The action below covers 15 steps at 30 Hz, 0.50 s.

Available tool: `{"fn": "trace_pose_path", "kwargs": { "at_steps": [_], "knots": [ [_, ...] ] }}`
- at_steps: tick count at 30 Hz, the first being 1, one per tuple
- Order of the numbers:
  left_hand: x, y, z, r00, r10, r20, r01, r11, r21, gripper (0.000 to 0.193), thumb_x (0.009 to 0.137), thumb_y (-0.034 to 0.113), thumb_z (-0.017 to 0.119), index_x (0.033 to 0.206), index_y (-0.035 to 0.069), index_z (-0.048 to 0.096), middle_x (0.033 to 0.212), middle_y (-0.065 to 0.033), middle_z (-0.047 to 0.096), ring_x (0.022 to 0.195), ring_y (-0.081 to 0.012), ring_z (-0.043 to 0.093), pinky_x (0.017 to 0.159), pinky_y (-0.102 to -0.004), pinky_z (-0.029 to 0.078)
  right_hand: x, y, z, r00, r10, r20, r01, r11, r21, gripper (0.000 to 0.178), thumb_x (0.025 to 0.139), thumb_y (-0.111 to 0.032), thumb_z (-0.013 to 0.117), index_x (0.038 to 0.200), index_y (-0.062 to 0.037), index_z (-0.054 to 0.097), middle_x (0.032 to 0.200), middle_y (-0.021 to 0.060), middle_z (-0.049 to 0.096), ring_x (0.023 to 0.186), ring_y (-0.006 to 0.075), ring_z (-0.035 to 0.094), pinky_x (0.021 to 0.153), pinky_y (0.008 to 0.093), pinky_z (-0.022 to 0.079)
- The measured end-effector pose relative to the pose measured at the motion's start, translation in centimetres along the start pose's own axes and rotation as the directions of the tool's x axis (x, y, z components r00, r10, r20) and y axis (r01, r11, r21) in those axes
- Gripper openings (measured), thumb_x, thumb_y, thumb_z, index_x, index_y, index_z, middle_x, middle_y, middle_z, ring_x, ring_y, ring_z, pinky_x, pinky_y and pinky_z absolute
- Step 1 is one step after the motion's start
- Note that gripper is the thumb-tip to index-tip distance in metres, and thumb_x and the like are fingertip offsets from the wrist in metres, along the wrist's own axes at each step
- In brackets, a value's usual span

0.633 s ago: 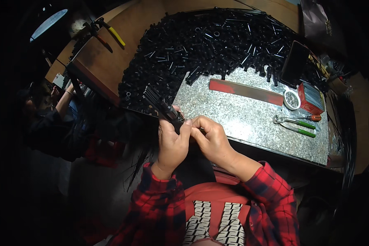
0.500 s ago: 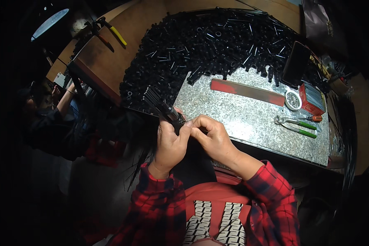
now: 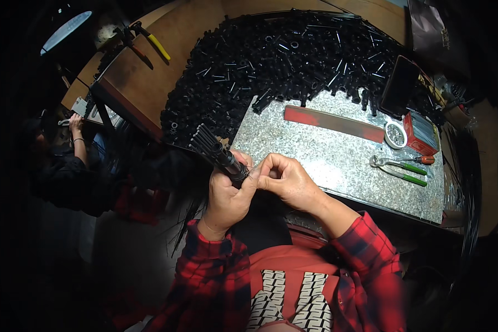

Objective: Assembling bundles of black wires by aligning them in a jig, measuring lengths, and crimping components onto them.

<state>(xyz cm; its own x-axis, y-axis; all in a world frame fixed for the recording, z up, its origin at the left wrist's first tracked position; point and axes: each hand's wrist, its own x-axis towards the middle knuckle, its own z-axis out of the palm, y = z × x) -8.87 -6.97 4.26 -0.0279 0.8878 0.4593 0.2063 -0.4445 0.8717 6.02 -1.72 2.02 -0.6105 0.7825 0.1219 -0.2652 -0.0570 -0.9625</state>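
Above the table's near left edge, my left hand [image 3: 228, 193] is closed around a bundle of thin black rods set about a black tube [image 3: 222, 155]. The rod ends fan out toward the upper left, with light tips. My right hand [image 3: 291, 181] meets it at the lower end of the bundle, its thumb and forefinger pinched beside my left thumb. Whatever lies in that pinch is too small and covered to make out.
A speckled tabletop [image 3: 326, 160] bears a long red-brown bar [image 3: 333, 124], a white dish of small metal bits [image 3: 395, 135], a red box [image 3: 422, 135], green-handled pliers [image 3: 402, 169] and a screwdriver [image 3: 426, 160]. Black tubular parts [image 3: 282, 61] are heaped behind. A co-worker's arm [image 3: 78, 141] shows left.
Both hands have shifted slightly, and the bundle has tilted a little, showing more of its tube. At the left, the co-worker's arm has moved up toward a bench.
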Motion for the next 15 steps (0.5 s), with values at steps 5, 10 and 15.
{"fn": "trace_pose_path", "kwargs": {
  "at_steps": [5,10,15],
  "knots": [
    [-0.1,0.3,1.0,0.996,0.076,-0.045,-0.073,0.995,0.067,0.021,0.087,-0.005,0.056,0.101,0.004,0.043,0.093,-0.0044,0.048,0.085,-0.01,0.048,0.079,-0.0246,0.041,-0.1,0.7,-0.4,0.999,0.027,0.018,-0.028,0.998,0.047,0.018,0.087,-0.01,0.069,0.089,-0.0025,0.053,0.075,-0.0029,0.055,0.068,0.0022,0.048,0.058,0.0188,0.04],
    [0.2,0.2,2.5,0.991,0.115,-0.063,-0.111,0.992,0.06,0.023,0.079,-0.006,0.065,0.094,0.002,0.05,0.097,-0.0113,0.056,0.089,-0.0186,0.055,0.081,-0.031,0.044,-2.2,-0.5,-1.3,0.996,-0.065,-0.06,0.068,0.996,0.051,0.027,0.085,-0.008,0.07,0.103,0.0002,0.051,0.096,0.0077,0.06,0.088,0.0108,0.061,0.078,0.025,0.052],
    [0.0,0.1,-0.2,0.991,0.073,-0.108,-0.065,0.995,0.082,0.015,0.073,-0.005,0.062,0.082,0.006,0.056,0.1,-0.0096,0.058,0.092,-0.018,0.055,0.085,-0.0319,0.043,-6.6,-4.2,-6.1,0.976,-0.209,-0.064,0.143,0.83,-0.538,0.028,0.083,-0.011,0.071,0.104,-0.0007,0.055,0.103,0.0097,0.058,0.097,0.018,0.06,0.086,0.0284,0.052]
  ]
}}
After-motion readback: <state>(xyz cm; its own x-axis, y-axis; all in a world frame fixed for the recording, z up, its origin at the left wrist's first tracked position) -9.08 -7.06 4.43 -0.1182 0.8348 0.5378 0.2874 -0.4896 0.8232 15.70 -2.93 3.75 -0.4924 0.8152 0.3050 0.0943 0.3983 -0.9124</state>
